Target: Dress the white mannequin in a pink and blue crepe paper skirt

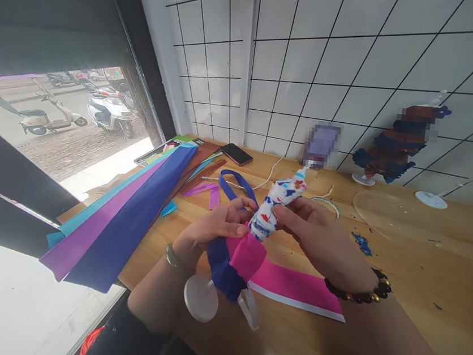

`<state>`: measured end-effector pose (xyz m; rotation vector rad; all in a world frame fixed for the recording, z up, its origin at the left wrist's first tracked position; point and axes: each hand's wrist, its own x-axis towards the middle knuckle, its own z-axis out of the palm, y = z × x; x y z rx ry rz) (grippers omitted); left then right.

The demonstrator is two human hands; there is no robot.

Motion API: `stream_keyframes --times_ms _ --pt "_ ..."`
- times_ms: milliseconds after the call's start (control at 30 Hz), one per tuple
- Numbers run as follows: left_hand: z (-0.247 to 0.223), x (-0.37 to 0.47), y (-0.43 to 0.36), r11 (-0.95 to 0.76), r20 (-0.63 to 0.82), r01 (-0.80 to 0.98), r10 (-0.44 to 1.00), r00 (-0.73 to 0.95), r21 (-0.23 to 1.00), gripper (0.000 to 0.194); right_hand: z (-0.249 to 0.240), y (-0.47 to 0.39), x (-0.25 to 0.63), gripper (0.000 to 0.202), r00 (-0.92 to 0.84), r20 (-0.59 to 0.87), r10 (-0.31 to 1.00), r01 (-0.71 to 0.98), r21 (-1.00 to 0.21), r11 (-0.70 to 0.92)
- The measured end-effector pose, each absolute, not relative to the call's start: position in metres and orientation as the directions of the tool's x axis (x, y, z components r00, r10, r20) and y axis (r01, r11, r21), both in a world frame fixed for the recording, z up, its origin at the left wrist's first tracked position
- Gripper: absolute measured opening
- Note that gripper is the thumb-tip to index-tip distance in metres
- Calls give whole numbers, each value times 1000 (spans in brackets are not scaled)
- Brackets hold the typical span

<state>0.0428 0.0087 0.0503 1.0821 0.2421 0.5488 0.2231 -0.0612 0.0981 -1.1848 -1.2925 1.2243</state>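
Note:
A white wrapped form (pixel 264 219) with red and blue marks leans up and to the right between my hands. Pink material (pixel 248 257) and dark blue material (pixel 225 273) surround its lower end, above a round white base (pixel 201 298). My left hand (pixel 225 224) pinches the pink material where it meets the white form. The fingers of my right hand (pixel 312 226) are closed on the form's right side. From beneath them a pink strip with a white edge (pixel 298 287) runs right along the table. A blue strip (pixel 235 184) loops behind my left hand.
Blue, purple and turquoise sheets (pixel 129 216) fan out on the wooden table (pixel 413 277) at left. A phone (pixel 237 154) lies near the tiled wall. At the back right stand a brown and blue layered piece (pixel 398 144) and a white disc (pixel 431 199).

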Motion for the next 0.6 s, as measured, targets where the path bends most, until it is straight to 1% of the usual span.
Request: stream_keyframes --times_ms 100,200,300,433,533,600 --pt "52 42 8 321 72 -302 569 819 898 41 98 -59 222 27 -22 -31 999 -31 -999 -32" --pt "55 40 5 270 86 -296 588 804 916 39 98 -59 220 27 24 -71 997 -30 -997 -71" --pt "57 39 4 226 95 -263 563 821 938 43 96 -58 216 29 27 -59 998 4 -998 -59" --pt "60 40 4 178 31 -159 566 824 971 40 93 -57 212 31 30 -54 998 81 -995 -56" --pt "62 41 4 161 -11 -108 603 798 981 37 94 -57 210 32 4 -10 1000 123 -992 -10" --pt "62 41 4 165 -20 -114 643 766 980 35 93 -57 211 32 -39 27 999 146 -989 33"
